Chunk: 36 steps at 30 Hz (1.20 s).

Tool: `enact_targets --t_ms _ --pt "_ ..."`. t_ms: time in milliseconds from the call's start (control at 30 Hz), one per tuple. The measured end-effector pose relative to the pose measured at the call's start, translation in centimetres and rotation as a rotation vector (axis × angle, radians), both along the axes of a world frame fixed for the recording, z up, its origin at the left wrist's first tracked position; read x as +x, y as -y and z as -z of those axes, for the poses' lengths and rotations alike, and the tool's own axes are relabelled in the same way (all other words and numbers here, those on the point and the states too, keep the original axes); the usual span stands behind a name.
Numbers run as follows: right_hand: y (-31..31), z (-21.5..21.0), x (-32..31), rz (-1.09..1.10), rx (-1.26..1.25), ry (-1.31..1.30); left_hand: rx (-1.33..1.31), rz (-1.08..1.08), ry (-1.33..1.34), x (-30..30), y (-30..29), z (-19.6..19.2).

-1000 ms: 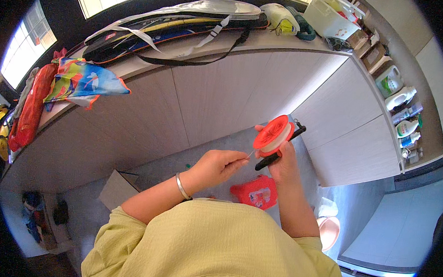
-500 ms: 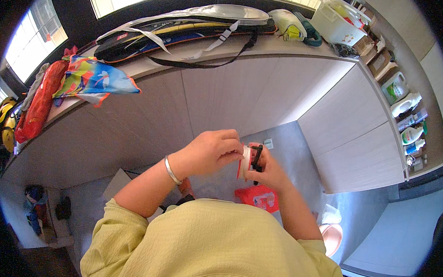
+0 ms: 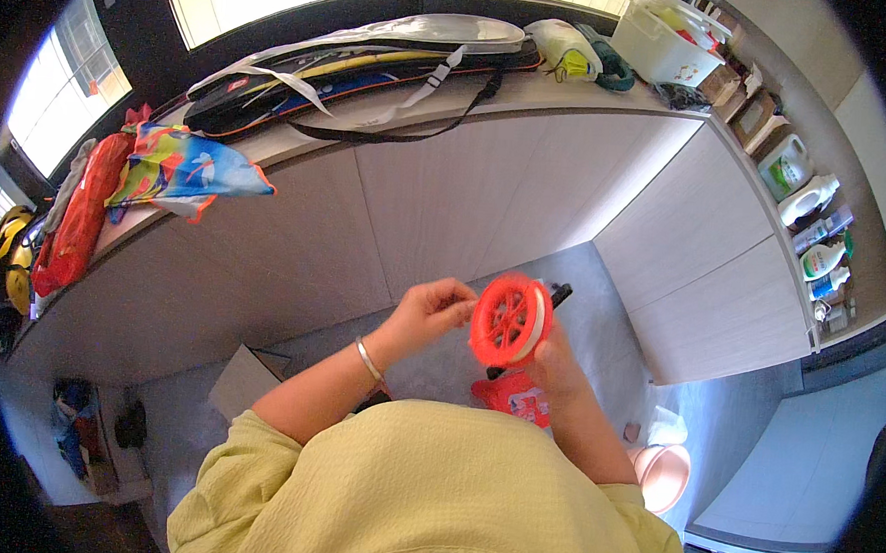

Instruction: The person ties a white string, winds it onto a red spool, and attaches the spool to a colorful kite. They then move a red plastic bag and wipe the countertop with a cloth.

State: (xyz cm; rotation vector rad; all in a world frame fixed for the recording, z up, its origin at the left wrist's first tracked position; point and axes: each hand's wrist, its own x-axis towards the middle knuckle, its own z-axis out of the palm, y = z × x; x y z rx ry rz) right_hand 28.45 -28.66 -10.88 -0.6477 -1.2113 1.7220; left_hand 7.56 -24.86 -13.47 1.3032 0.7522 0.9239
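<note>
A red spoked kite-line reel, wound with white string, is in front of my body, its open wheel face turned up toward me. My right hand grips it from the right side, with most of the fingers hidden behind the wheel. Black handle parts stick out beyond the rim. At the reel's left edge is my left hand, thumb and fingers pinched together; whatever lies between the fingertips is too small to make out. A silver bangle circles the left wrist.
Beneath the reel a red plastic bag lies on the grey floor. Long bags with straps and a colourful folded cloth rest on the ledge ahead. Bottles line the right shelf. A pink bucket stands at the lower right.
The reel has turned from edge-on to showing its red spoked face. My left hand has drawn back slightly to the left and down, while the right hand still grips the reel.
</note>
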Motion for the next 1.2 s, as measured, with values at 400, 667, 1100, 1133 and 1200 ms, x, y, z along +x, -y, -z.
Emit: enact_targets --t_ms 400,667,1100,1133,1200 --pt "-1.7 1.5 0.5 0.262 0.148 0.51 0.593 0.059 -0.395 -1.5 2.6 -6.7" --pt "-2.4 3.3 1.5 0.412 -0.103 0.308 0.599 0.171 -0.437 -2.0 2.8 -8.0" --pt "-1.2 2.8 1.1 -0.064 -0.179 0.275 0.789 0.095 -0.449 -0.7 -1.4 -8.8" --pt "-1.1 2.8 1.2 -0.077 -0.206 0.22 0.815 0.084 -0.438 -0.5 -1.6 -8.7" --pt "-0.8 3.1 1.6 -0.101 -0.262 0.109 0.775 0.09 -0.424 -0.2 -1.6 -8.9"
